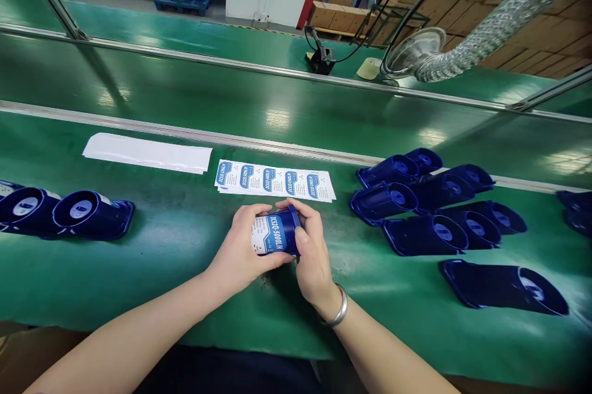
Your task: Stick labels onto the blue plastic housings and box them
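One dark-blue cylindrical housing (277,232), bearing a blue-and-white label, lies sideways at lower centre of the frame above the green belt (185,240). Left hand (240,255) and right hand (311,249) both curl closed around it, thumbs pressing the label.

I have one blue housing (277,232) between my two hands, left hand (240,252) and right hand (311,252). To my left lie two finished housings (65,214), with the edge of a third just showing. To my right sits a heap of blue housings (430,203), about eight as far as I can tell, since they overlap, plus one more at the frame's far right. One label sheet (275,181) shows five labels, beside one stack of white backing strips (148,153).
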The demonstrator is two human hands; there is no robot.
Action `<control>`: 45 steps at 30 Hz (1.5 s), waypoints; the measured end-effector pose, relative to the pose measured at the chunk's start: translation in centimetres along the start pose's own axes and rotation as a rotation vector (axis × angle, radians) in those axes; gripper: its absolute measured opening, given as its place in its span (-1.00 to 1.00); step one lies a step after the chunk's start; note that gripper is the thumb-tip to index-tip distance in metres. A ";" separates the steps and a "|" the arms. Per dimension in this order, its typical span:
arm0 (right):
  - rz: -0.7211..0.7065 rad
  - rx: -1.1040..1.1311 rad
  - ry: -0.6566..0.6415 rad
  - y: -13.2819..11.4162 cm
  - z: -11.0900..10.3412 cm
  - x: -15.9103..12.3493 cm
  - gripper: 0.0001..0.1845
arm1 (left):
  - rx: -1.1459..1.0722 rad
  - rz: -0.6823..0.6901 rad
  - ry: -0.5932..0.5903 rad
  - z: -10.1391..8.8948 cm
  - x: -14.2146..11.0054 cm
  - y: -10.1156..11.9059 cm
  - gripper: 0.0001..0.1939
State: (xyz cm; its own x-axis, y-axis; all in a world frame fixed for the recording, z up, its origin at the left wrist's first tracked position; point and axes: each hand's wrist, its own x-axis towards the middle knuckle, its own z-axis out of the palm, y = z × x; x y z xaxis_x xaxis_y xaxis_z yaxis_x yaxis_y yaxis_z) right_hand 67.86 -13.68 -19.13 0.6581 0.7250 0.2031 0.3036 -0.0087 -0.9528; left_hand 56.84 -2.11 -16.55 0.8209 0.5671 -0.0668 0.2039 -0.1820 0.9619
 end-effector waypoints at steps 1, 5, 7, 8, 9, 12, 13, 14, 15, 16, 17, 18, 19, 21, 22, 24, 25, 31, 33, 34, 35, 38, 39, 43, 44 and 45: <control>0.040 0.011 -0.008 0.0 -0.1 0.1 -0.47 | -0.011 -0.015 -0.006 -0.1 0.1 0.0 -0.20; 0.117 -0.011 -0.040 -0.3 -0.1 0.3 -0.42 | -0.250 -0.208 -0.090 -0.4 0.4 0.4 -0.19; 0.100 -0.035 -0.047 -0.6 -0.1 0.3 -0.40 | -0.388 -0.277 -0.118 -0.5 0.5 0.5 -0.25; 0.094 -0.045 -0.050 -0.7 0.0 0.2 -0.40 | -0.421 -0.289 -0.123 -0.6 0.6 0.6 -0.26; 0.093 -0.049 -0.052 -0.8 0.0 0.2 -0.39 | -0.429 -0.289 -0.122 -0.6 0.7 0.6 -0.27; 0.128 -0.022 -0.047 -0.8 0.0 0.2 -0.38 | -0.378 -0.265 -0.116 -0.7 0.8 0.6 -0.25; 0.155 0.007 -0.039 -0.7 -0.1 0.4 -0.37 | -0.346 -0.261 -0.116 -0.7 0.8 0.6 -0.24; 0.189 0.046 -0.031 -0.6 -0.2 0.6 -0.35 | -0.315 -0.260 -0.119 -0.8 0.8 0.6 -0.23; 0.226 0.090 -0.026 -0.5 -0.3 0.8 -0.34 | -0.289 -0.262 -0.125 -0.8 0.7 0.6 -0.22; 0.263 0.134 -0.024 -0.4 -0.4 1.1 -0.33 | -0.273 -0.266 -0.132 -0.8 0.6 0.7 -0.22; 0.298 0.176 -0.024 -0.2 -0.5 1.3 -0.31 | -0.264 -0.270 -0.138 -0.8 0.6 0.7 -0.22; 0.328 0.212 -0.026 0.0 -0.6 1.6 -0.31 | -0.256 -0.270 -0.142 -0.8 0.5 0.7 -0.22; 0.349 0.240 -0.025 0.2 -0.8 1.8 -0.30 | -0.242 -0.263 -0.150 -0.8 0.5 0.7 -0.23; 0.374 0.278 -0.015 0.4 -1.0 2.0 -0.30 | -0.185 -0.230 -0.160 -0.8 0.5 0.6 -0.21; 0.379 0.287 -0.011 0.4 -1.0 2.1 -0.30 | -0.147 -0.208 -0.165 -0.9 0.6 0.5 -0.19; 0.387 0.287 -0.011 0.3 -1.1 2.1 -0.29 | -0.081 -0.163 -0.170 -1.0 0.7 0.4 -0.12; 0.395 0.277 -0.016 0.1 -1.1 2.1 -0.29 | -0.073 -0.150 -0.172 -1.1 0.8 0.3 -0.08; 0.348 0.144 -0.072 -1.0 -1.0 1.7 -0.29 | -0.332 -0.268 -0.178 -0.9 0.9 0.4 -0.22; 0.340 0.139 -0.073 -0.9 -1.1 1.8 -0.28 | -0.342 -0.271 -0.177 -0.8 0.9 0.2 -0.25; 0.350 0.162 -0.069 -0.7 -1.2 2.0 -0.29 | -0.359 -0.261 -0.184 -0.8 1.0 0.1 -0.24; 0.366 0.199 -0.062 -0.4 -1.3 2.1 -0.29 | -0.392 -0.244 -0.195 -0.8 1.0 -0.1 -0.22; 0.413 0.327 0.001 -0.1 -1.6 2.7 -0.29 | -0.538 -0.159 -0.233 -1.1 1.1 -0.5 -0.16; 0.426 0.371 0.035 -0.1 -1.6 2.8 -0.29 | -0.567 -0.117 -0.249 -1.1 1.1 -0.5 -0.15; 0.519 0.521 0.171 -0.4 -1.3 3.1 -0.35 | -0.420 -0.011 -0.263 -1.2 0.6 -0.3 -0.04; 0.539 0.526 0.175 -0.4 -1.2 3.0 -0.32 | -0.328 -0.004 -0.232 -1.3 0.5 -0.2 0.01; 0.562 0.527 0.160 -0.3 -1.0 2.9 -0.28 | -0.232 0.011 -0.186 -1.3 0.4 -0.1 0.04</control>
State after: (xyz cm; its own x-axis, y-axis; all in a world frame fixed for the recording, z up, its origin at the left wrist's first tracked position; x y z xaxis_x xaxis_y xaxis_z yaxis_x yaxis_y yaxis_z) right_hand 70.34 -12.28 -18.04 0.7197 0.6002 -0.3489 -0.4446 0.0124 -0.8957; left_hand 56.45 -0.82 -16.35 0.9106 0.4050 -0.0825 0.0842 0.0136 0.9964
